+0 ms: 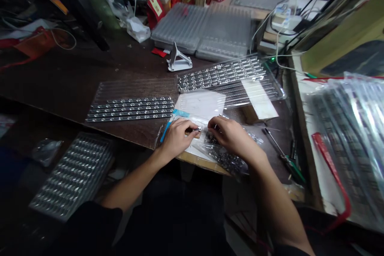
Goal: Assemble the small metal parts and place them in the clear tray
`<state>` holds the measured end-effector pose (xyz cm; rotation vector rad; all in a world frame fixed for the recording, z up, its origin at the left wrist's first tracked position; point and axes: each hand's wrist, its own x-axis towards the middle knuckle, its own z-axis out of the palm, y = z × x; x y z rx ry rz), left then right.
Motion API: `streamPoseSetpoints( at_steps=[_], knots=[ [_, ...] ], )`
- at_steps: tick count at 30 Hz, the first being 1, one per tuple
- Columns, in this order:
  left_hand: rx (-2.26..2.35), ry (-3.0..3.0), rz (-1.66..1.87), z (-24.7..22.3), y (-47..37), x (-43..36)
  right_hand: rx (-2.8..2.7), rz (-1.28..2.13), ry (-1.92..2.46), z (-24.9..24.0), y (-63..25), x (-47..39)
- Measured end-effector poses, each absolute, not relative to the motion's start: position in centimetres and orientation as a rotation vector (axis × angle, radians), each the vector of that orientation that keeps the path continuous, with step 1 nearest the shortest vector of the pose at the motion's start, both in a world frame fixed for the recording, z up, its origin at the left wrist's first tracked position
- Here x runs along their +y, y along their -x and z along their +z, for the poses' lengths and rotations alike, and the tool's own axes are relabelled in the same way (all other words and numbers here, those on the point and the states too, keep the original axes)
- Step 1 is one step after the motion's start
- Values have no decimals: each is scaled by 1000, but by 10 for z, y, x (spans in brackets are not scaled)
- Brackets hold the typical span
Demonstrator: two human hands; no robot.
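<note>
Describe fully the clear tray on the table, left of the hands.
The clear tray looks like thin plastic with long parallel grooves. Its near part holds rows of dark, glinting, metal-looking pieces; the far grooves look bare. It lies flat on the brown table, apart from the left hand.

Dark brown workbench (60, 74), dim light

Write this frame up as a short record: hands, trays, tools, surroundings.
Left hand: pinches a small metal piece
Right hand: curled at a clear bag of small metal parts; exact hold hidden
Left tray: metal pieces in nearer rows
Right tray: shiny pieces in farther rows
Green-handled tool: lies on the table, right of the bag
Back: stacked clear trays, white stand in front
</note>
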<state>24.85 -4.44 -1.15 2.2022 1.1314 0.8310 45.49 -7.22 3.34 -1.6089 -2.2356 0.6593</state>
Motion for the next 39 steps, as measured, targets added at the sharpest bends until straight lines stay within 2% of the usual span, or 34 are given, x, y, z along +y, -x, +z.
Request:
streamPoseSetpoints(
  at_steps=[3,9,15,23,32,39],
  knots=[
    [1120,-2224,827,-13,-248,-43,-2186,698,1578,30,-454,-70],
    [1120,-2174,910,-13,-247,-48,-2155,580,1802,23,-445,-65],
    [1286,-2032,1089,4,-219,-13,-2242,731,1536,18,-419,-66],
    [1374,-2318,803,2,-184,63,-2610,349,1620,22,-401,-76],
    [1652,-2525,625,11,-171,62,-2487,506,1483,24,-409,-74],
    [1552,-2559,490,14,-185,74,-2315,506,1587,35,-436,-68]
  ],
)
